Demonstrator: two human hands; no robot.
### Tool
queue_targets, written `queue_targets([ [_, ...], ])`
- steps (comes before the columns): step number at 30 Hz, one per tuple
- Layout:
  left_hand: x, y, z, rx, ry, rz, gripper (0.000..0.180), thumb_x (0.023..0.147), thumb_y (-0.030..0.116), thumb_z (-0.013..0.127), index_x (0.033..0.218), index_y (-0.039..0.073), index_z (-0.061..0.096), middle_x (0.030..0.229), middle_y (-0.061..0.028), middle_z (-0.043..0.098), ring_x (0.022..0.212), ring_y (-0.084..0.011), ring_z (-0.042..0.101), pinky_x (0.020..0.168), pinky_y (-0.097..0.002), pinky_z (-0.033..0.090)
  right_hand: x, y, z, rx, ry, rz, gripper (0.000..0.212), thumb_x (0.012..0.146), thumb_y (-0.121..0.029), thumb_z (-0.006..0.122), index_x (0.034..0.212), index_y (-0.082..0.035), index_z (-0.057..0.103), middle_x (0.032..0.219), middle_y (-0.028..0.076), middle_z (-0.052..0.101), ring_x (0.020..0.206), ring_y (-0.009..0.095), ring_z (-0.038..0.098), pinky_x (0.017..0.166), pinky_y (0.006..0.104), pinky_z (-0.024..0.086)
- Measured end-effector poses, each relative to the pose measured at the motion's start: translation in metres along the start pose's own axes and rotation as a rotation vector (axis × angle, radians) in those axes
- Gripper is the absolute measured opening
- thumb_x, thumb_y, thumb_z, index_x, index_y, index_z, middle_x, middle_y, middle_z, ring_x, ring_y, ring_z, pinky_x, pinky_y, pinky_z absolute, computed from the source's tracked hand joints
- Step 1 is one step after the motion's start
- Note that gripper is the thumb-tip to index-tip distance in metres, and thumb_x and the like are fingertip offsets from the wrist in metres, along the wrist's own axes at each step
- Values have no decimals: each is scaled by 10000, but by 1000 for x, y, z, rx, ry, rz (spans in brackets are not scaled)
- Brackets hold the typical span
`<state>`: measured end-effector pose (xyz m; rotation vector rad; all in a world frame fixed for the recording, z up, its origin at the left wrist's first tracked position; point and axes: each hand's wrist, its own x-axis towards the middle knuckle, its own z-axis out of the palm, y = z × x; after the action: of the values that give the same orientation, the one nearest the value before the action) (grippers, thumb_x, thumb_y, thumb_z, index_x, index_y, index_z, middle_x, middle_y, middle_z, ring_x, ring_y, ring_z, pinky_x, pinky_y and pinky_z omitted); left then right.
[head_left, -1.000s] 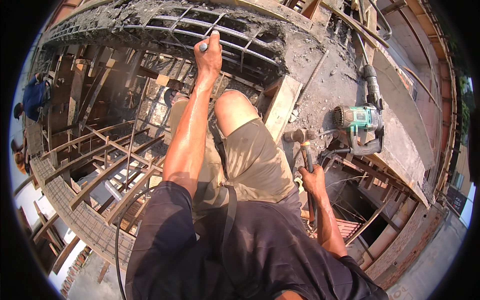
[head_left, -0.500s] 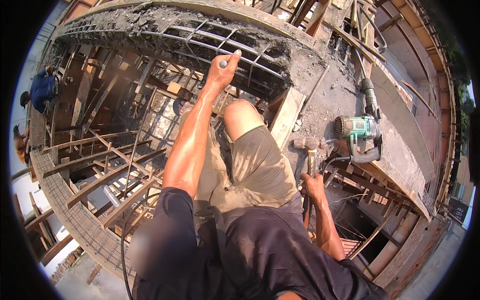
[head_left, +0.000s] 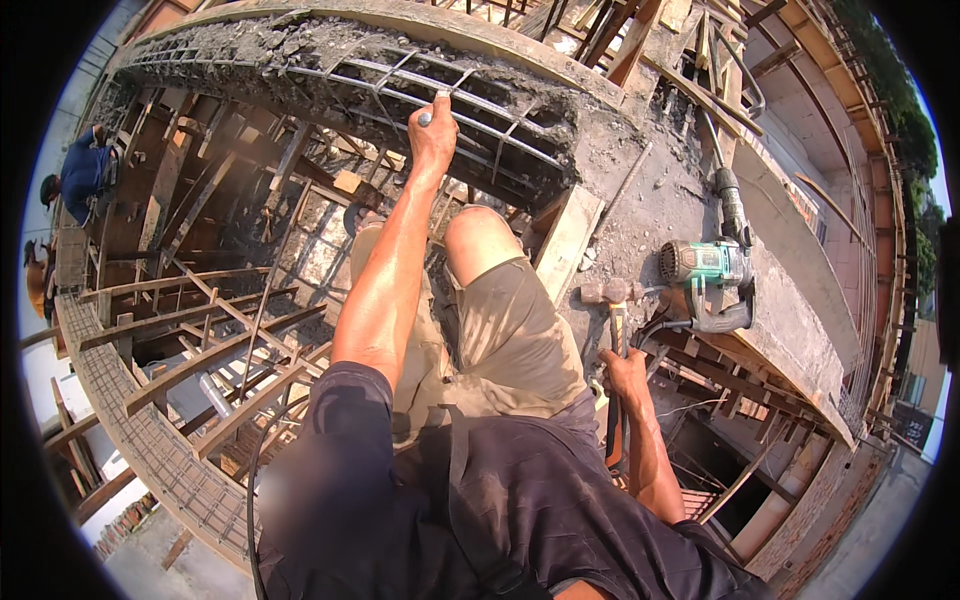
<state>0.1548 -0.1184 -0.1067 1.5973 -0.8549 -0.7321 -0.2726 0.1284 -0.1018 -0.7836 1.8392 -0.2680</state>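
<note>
The left hand (head_left: 433, 137) is curled tight around one round metal bar (head_left: 425, 119), up by the steel rods (head_left: 480, 107). The right hand (head_left: 628, 374) is wrapped around one hammer (head_left: 617, 325), just right of the bent leg (head_left: 520, 320). One green power tool (head_left: 705, 262) lies right of the hammer. Two other people (head_left: 80, 182) are far left.

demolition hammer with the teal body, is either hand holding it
No, the demolition hammer lies untouched, with the sledgehammer in the right hand and a metal rod in the left hand.
</note>
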Motion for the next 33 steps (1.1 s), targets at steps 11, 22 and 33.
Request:
queue_targets([
  [11, -14, 14, -78, -780, 545, 30, 553, 976, 515, 570, 635, 145, 338, 578, 31, 279, 510, -123, 303, 566, -339, 412, -64, -119, -1, -162, 43, -304, 231, 860, -174, 734, 783, -12, 588, 591, 7, 523, 472, 89, 471, 424, 281, 368],
  [22, -78, 24, -188, -690, 818, 126, 588, 1011, 552, 458, 603, 186, 246, 550, 35, 210, 509, -131, 225, 629, -363, 390, 64, -347, 120, -96, 334, -903, 348, 951, -327, 621, 798, -16, 605, 625, 97, 593, 578, 222, 553, 593, 391, 456],
  [33, -99, -57, -163, -744, 786, 5, 592, 994, 526, 534, 608, 152, 285, 565, 26, 257, 516, -127, 267, 578, -358, 368, 34, -373, 140, -298, 71, -731, 302, 896, -275, 687, 766, -23, 584, 580, 34, 546, 466, 138, 540, 433, 314, 442],
])
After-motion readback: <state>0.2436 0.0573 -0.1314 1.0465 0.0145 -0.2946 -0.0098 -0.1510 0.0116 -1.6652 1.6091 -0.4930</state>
